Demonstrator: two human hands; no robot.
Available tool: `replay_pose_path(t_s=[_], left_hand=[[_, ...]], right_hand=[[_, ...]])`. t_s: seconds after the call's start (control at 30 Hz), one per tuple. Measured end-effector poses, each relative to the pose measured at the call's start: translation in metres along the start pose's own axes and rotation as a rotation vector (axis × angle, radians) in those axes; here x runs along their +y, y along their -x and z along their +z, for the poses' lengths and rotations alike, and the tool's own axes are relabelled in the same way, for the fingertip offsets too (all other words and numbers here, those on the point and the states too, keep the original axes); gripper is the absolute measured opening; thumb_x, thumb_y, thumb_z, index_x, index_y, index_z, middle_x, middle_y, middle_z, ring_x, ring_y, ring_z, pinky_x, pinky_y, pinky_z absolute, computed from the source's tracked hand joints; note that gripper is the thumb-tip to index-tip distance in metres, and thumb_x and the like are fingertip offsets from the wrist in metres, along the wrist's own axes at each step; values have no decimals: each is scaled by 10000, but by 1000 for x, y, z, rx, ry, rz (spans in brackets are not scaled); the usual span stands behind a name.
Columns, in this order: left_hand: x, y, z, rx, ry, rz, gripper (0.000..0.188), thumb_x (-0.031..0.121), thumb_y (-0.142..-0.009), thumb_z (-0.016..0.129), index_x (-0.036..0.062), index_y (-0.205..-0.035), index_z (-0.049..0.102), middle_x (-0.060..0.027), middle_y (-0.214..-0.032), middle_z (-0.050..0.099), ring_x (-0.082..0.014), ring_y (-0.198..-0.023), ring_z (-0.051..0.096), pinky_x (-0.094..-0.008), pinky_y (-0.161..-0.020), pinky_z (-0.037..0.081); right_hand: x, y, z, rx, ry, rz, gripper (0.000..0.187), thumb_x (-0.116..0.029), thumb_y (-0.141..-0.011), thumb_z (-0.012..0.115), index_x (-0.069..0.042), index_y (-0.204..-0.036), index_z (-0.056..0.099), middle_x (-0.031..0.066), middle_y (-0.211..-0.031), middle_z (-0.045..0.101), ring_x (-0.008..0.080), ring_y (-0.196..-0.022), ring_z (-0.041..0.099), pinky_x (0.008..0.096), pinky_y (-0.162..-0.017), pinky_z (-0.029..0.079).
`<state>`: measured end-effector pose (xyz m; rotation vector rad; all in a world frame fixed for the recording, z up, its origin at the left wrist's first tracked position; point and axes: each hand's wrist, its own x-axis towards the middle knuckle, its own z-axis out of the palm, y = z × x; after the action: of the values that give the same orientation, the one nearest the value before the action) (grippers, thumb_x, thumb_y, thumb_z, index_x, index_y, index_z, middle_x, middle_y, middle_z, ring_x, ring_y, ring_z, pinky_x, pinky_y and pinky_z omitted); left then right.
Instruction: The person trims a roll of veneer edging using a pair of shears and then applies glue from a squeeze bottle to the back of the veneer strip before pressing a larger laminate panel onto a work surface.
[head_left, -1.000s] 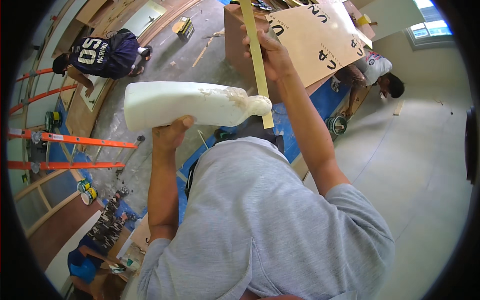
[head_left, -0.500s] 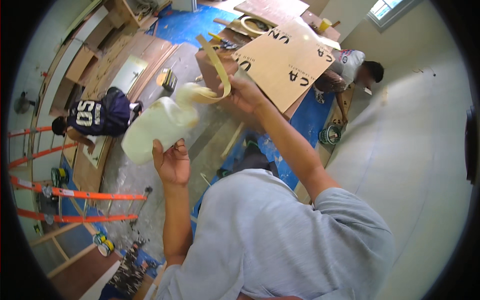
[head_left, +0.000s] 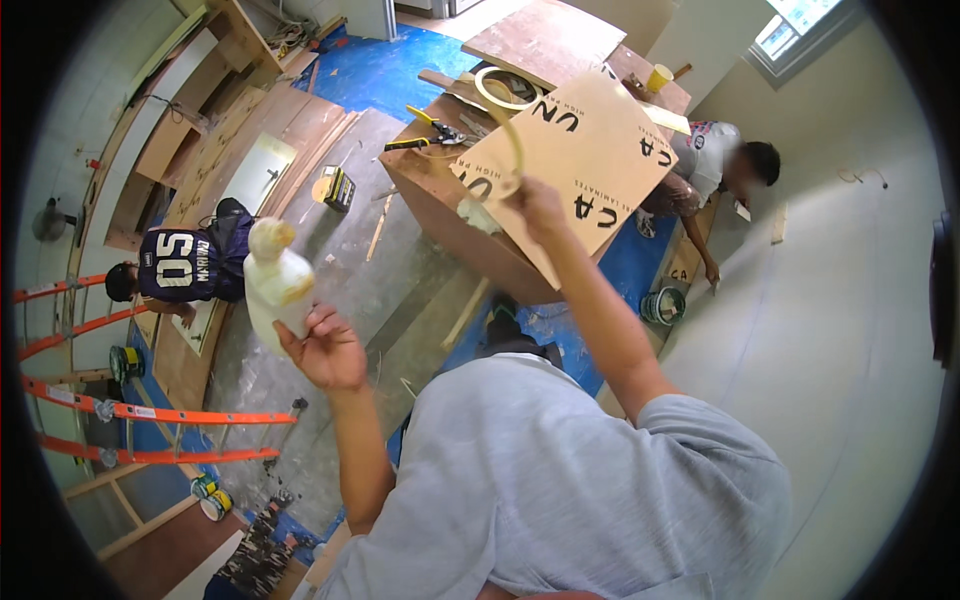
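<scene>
Apart they swing: the white plastic bottle with a crusted yellowish neck (head_left: pixel 278 285), slanted toward the strip half a second ago, has turned leftward, while the thin pale-yellow flexible strip (head_left: pixel 517 150) has shifted right, leaving a wide gap between the two.

Now the hard bits to see! The bottle's lower end slips partly behind the fingers of the left hand (head_left: pixel 335 350) and fades against the grey floor (head_left: pixel 335 255). The strip is blurred, and its far end melts into the similarly coloured tan laminate sheet with black lettering (head_left: pixel 570 150) behind it. At the bottom edge, a person in camouflage trousers (head_left: pixel 250 550) is cut off.

Look at the direction: the bottle is held up over the floor, rounded tip toward the top of the picture and leaning slightly left, its long axis running nearly up and down in view and looking foreshortened. Before, it lay far more aslant, tip to the upper right. The strip bows upward and left from the right hand (head_left: pixel 540 208), less sharply curled than it was.

Thumb and fingers of the left hand pinch the bottle low on its body; the right hand is closed on the strip, in front of the brown wooden box-like tabletop (head_left: pixel 440 215) bearing the sheet.
</scene>
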<state>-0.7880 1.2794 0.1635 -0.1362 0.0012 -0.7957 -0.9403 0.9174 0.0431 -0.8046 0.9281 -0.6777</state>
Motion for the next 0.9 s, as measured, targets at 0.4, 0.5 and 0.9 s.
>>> replay_pose_path(t_s=[0.4, 0.5, 0.9], left_hand=[[-5, -5, -66, 347, -308, 259, 484, 304, -1001, 639, -60, -1305, 539, -141, -938, 610, -224, -779, 562, -306, -635, 520], [-7, -7, -72, 407, -363, 319, 488, 300, -1002, 637, -49, -1326, 529, -137, -964, 607, -217, -774, 557, -309, -637, 517], [-32, -37, -63, 506, -522, 304, 459, 303, -1023, 604, -33, -1327, 535, -134, -1008, 616, -199, -767, 560, -290, -608, 494]], right_hand=[[-174, -280, -96, 113, -219, -5, 229, -211, -1029, 572, -17, -1150, 566, 154, -1002, 680, 202, -748, 616, 401, -806, 601], [-186, -308, -99, 123, -260, 25, 238, -208, -991, 602, -27, -1143, 573, 160, -976, 685, 226, -766, 630, 413, -814, 595], [-111, -295, 37, -417, 413, 8, 228, -199, -943, 694, 11, -998, 764, 39, -803, 684, 133, -694, 650, 284, -657, 539]])
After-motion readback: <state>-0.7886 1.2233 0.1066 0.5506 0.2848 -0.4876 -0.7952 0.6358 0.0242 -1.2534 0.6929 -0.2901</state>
